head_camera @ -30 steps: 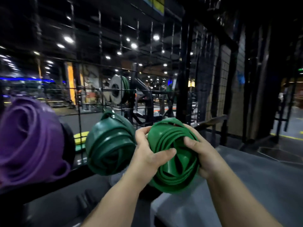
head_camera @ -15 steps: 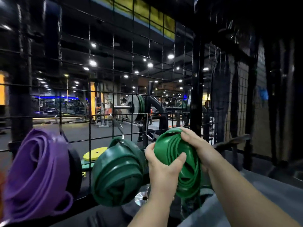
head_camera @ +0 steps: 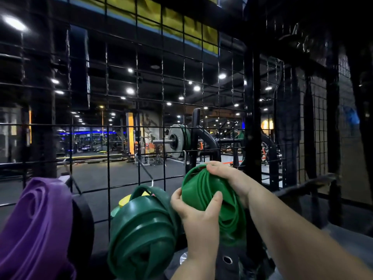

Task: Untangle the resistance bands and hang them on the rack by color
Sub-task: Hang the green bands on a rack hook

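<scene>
Both hands hold a bright green resistance band coil (head_camera: 198,185) just in front of the wire grid rack (head_camera: 137,98), low on the panel beside its black right-hand post. The left hand (head_camera: 196,214) wraps the coil's left rim with the thumb across its face, and the right hand (head_camera: 227,178) curls over its top rim. Just to the left sits a darker green band coil (head_camera: 141,231), touching the left hand's fingers, and a purple band coil (head_camera: 34,221) is at the panel's lower left corner.

glossy rubber green band (head_camera: 203,190), black wire grid (head_camera: 137,93)
</scene>
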